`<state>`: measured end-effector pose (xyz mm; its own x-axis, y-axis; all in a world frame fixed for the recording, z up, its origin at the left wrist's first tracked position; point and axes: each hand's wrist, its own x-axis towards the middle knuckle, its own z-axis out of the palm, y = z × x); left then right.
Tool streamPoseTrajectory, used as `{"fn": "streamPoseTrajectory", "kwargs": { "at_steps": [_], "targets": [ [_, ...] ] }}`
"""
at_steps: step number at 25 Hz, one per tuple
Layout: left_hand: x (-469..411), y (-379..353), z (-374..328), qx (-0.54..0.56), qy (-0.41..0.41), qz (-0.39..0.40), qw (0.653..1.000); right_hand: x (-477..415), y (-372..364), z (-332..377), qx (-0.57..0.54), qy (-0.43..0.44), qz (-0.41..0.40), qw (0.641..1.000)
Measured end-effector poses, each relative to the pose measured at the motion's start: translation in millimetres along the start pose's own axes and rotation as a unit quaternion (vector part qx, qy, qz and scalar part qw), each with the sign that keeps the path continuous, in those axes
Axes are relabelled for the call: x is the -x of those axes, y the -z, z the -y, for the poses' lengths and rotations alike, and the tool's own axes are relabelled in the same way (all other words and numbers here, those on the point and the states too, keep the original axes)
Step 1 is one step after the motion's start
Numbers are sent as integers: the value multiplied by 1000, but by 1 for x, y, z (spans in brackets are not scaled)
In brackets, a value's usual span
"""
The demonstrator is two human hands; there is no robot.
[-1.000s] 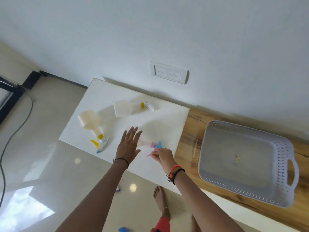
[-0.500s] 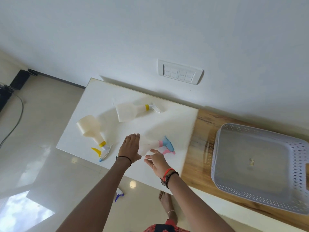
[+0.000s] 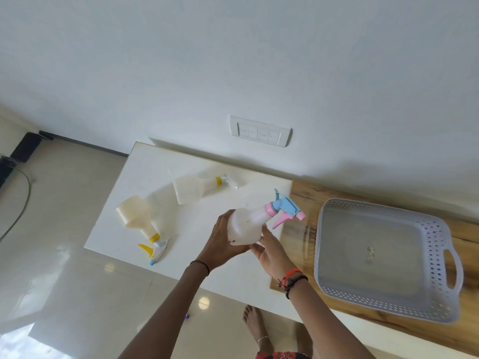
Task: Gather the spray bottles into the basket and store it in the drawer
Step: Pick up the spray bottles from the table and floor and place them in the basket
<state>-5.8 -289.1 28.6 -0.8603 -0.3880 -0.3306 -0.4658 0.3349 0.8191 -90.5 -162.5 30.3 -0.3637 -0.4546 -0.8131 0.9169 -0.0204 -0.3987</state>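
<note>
While no label or writing can be read on it, the pink-and-blue spray bottle (image 3: 245, 226) is lifted at frame centre, left hand (image 3: 220, 240) and right hand (image 3: 270, 251) fingers both grasping its body. Right of it the grey basket (image 3: 440, 252) sits on the bench (image 3: 298, 200). Farther left, two yellow-collared spray bottles (image 3: 140, 216) (image 3: 191, 189) lie flat.

The pink-and-blue spray bottle (image 3: 248, 224), lying on the table (image 3: 124, 218) a second ago, is now lifted clear, held between the left hand (image 3: 220, 242) and right hand (image 3: 272, 252).

Basket (image 3: 329, 255) interior apparently unobstructed
</note>
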Motion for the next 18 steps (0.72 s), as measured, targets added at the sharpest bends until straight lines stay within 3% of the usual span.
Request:
{"fn": "streamPoseTrajectory", "kwargs": {
  "at_steps": [4, 8, 11, 16, 18],
  "targets": [
    [-18, -30, -47, 42, -15, 26, 999, 24, 33, 47, 39, 70, -30, 996],
    [-39, -69, -90, 10, -46, 46, 998, 43, 80, 84, 57, 129, -89, 986],
    [-52, -104, -118, -86, -72, 47, 993, 54, 121, 102, 62, 145, -119, 980],
    [-63, -163, -141, -44, -28, 94, 994, 60, 173, 119, 58, 158, -157, 973],
    [-66, -182, -140, -75, -27, 89, 993, 55, 188, 119, 51, 153, -163, 973]
  ]
}}
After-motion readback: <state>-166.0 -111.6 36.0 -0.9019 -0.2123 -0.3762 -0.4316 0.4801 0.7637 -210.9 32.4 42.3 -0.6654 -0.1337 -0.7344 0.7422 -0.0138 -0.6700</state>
